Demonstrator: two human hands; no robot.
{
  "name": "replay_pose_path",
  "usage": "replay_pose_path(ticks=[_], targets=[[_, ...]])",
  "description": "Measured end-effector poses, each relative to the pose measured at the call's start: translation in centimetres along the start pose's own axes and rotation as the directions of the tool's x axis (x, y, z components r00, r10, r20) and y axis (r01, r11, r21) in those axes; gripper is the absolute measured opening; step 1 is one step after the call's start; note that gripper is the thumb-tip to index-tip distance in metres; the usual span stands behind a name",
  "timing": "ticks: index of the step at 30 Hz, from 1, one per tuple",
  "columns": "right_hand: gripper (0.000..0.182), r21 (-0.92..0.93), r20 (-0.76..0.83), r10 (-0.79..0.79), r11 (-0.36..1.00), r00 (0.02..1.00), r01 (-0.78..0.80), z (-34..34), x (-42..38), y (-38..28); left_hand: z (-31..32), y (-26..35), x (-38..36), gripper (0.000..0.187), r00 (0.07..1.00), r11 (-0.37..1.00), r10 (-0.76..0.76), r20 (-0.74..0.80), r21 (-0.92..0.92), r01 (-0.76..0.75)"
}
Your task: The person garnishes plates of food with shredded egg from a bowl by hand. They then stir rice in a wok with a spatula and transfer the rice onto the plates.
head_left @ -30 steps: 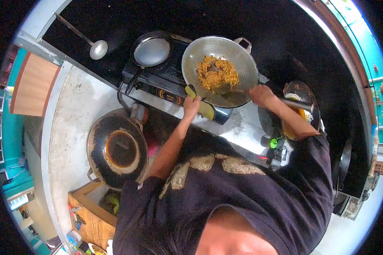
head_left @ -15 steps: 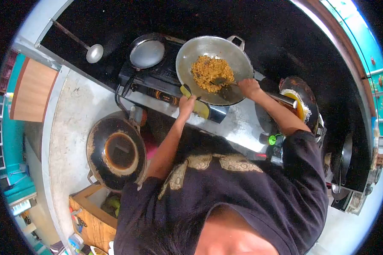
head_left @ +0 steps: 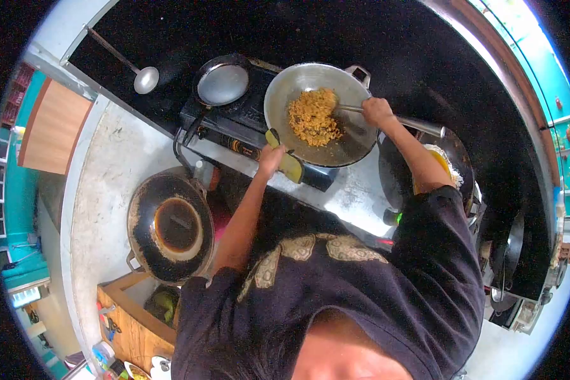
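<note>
Metal spatula (head_left: 418,125) has just been swung to the far edge of the orange-brown food (head_left: 313,119), so that's probably being turned over, in the wok (head_left: 281,95) just beyond the left hand (head_left: 271,158). Yellow-green cloth (head_left: 291,168) is clutched there; spatula's clasped in the right hand's (head_left: 377,113) closed fingers.

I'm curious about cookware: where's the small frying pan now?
In the head view's upper left, the frying pan sits on the stove, left of the silver wok.
</note>
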State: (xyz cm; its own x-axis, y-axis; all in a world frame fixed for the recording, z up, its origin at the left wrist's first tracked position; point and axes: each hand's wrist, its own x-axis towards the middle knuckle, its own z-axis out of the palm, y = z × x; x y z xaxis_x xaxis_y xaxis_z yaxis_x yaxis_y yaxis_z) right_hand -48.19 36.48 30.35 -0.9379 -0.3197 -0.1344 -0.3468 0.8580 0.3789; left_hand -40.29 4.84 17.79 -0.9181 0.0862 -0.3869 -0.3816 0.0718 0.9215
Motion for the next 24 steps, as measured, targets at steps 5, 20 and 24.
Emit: replay_pose_path(ticks=[5, 20, 24], targets=[[0.021, -0.036, -0.207, -0.007, 0.999, 0.978, 0.000, 1.0, -1.4, 2.8, -0.9, 0.0, 1.1, 0.032, 0.997, 0.971, 0.008, -0.078, 0.240, 0.011], [0.019, -0.044, -0.132, -0.203, 0.979, 0.970, 0.199, -0.2, 6.0, 4.0, -3.1, 1.8, 2.0, 0.038, 1.000, 0.986, 0.017, 0.000, 0.167, -0.017], [0.011, -0.062, -0.298, -0.234, 0.972, 0.926, 0.226, -2.7, 2.9, 6.2, -3.8, 2.0, 2.0, 0.045, 0.997, 0.972, -0.070, -0.019, 0.221, 0.072]])
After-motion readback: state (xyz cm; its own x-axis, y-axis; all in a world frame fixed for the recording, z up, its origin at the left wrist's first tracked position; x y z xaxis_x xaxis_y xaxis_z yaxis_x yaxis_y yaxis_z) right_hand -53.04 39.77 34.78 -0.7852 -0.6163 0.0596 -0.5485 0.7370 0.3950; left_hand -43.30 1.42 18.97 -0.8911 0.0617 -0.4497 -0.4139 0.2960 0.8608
